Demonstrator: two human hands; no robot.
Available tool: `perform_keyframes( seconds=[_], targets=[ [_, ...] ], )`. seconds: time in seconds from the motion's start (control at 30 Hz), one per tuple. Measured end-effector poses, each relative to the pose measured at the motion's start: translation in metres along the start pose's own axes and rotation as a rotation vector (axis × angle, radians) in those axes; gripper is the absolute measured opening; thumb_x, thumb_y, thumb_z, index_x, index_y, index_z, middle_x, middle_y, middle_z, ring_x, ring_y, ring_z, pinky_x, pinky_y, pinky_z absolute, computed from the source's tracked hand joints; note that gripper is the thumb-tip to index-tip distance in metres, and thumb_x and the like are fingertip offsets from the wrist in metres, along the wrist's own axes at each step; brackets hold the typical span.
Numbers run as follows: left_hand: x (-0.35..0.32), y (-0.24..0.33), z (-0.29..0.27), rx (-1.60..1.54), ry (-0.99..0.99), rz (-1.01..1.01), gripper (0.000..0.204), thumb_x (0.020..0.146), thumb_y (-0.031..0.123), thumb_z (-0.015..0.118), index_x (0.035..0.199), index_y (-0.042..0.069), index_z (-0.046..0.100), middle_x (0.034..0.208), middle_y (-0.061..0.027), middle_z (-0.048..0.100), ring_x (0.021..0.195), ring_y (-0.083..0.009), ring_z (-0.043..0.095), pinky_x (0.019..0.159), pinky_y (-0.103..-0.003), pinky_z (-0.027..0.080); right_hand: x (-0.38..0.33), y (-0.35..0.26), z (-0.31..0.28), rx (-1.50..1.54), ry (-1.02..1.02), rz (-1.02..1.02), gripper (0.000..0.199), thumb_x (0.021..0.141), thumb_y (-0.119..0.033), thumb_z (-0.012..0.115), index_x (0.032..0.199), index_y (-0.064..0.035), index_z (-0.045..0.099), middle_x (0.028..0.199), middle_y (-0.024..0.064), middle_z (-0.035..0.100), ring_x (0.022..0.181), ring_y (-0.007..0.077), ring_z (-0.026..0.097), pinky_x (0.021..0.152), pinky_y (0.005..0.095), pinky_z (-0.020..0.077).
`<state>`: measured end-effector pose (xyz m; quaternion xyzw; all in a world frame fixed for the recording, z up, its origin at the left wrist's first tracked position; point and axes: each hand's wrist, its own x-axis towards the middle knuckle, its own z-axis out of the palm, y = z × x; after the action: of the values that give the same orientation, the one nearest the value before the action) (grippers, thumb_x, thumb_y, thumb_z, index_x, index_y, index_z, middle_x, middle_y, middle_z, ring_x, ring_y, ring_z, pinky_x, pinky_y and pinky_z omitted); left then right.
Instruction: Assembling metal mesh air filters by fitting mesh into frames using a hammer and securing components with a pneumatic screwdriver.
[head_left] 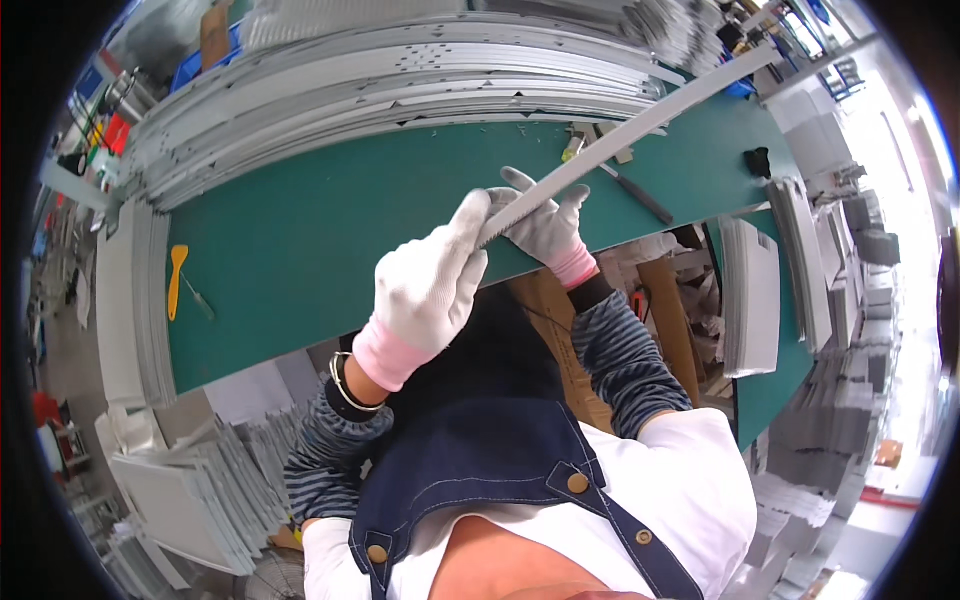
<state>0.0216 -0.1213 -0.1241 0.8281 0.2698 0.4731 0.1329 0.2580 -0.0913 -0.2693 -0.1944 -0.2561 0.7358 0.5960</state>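
Note:
A long, light grey metal strip (640, 122) slants from my hands up toward the far right, raised above the green worktop (330, 220). My left hand (425, 285), in a white glove with a pink cuff, is closed on its near end with fingers and thumb. My right hand (548, 228), gloved alike, cradles the strip a little further along, fingers curled up around it. Beyond the right hand lies a tool with a dark handle (645, 198). Near it, partly behind the strip, sits a small yellowish item (573, 148) whose kind I cannot make out.
Long grey metal panels (430, 85) are stacked along the worktop's far side. A yellow brush-like tool (177, 282) lies at the left, beside upright pale panels (140, 300). More grey panels (750, 300) stand at the right. Cardboard (668, 320) shows below the table edge.

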Motion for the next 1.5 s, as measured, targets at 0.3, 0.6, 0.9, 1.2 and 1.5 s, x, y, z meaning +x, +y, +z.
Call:
perform_keyframes(
  seconds=[0.3,0.6,0.9,1.2,1.5],
  targets=[
    [-0.029,-0.036,-0.046,0.135,0.270,-0.058,0.024,0.085,-0.003,0.058,0.108,-0.010,0.062,0.093,-0.0185,0.069,0.064,-0.0250,0.064,0.061,-0.029,0.051,0.034,0.009,0.000,-0.252,-0.057,0.107,0.097,0.081,-0.079,0.042,0.137,0.0002,0.041,0.138,0.0140,0.047,0.118,0.0288,0.049,0.096,0.0423,0.0385],
    [-0.155,-0.006,-0.218,0.788,1.086,-0.585,0.021,0.093,0.008,0.053,0.108,-0.004,0.062,0.086,-0.0178,0.064,0.081,-0.0239,0.061,0.075,-0.035,0.049,0.036,-0.024,-0.023,-0.832,-0.202,0.054,0.058,0.099,-0.038,0.047,0.136,0.0065,0.043,0.128,0.0235,0.055,0.118,0.0319,0.055,0.103,0.0408,0.0428],
    [-0.397,0.074,-0.400,1.484,0.747,-1.726,0.041,0.091,0.036,0.047,0.117,0.012,0.067,0.097,-0.0237,0.067,0.096,-0.0401,0.064,0.085,-0.047,0.051,0.051,-0.007,0.005,-0.807,-0.311,0.071,0.050,0.102,-0.036,0.045,0.124,0.0081,0.051,0.108,0.0183,0.065,0.102,0.0271,0.064,0.095,0.0381,0.0494],
    [-0.279,0.039,-0.405,1.696,0.412,-1.374,0.044,0.089,0.036,0.056,0.129,0.018,0.056,0.125,-0.0134,0.057,0.115,-0.0328,0.055,0.096,-0.044,0.046,0.093,-0.038,0.047,-1.372,-0.264,0.062,0.029,0.101,-0.015,0.048,0.113,0.0071,0.062,0.100,0.0113,0.066,0.095,0.0186,0.063,0.089,0.0312,0.0503],
    [-0.033,-0.214,-0.323,1.108,0.037,-0.776,0.043,0.091,0.040,0.054,0.118,0.008,0.062,0.117,-0.0161,0.059,0.112,-0.0343,0.057,0.096,-0.045,0.045,0.223,-0.181,0.095,-1.755,-0.037,-0.608,0.025,0.097,-0.011,0.054,0.114,0.0040,0.064,0.110,0.0112,0.067,0.100,0.0172,0.061,0.093,0.0290,0.0463]
  ],
)
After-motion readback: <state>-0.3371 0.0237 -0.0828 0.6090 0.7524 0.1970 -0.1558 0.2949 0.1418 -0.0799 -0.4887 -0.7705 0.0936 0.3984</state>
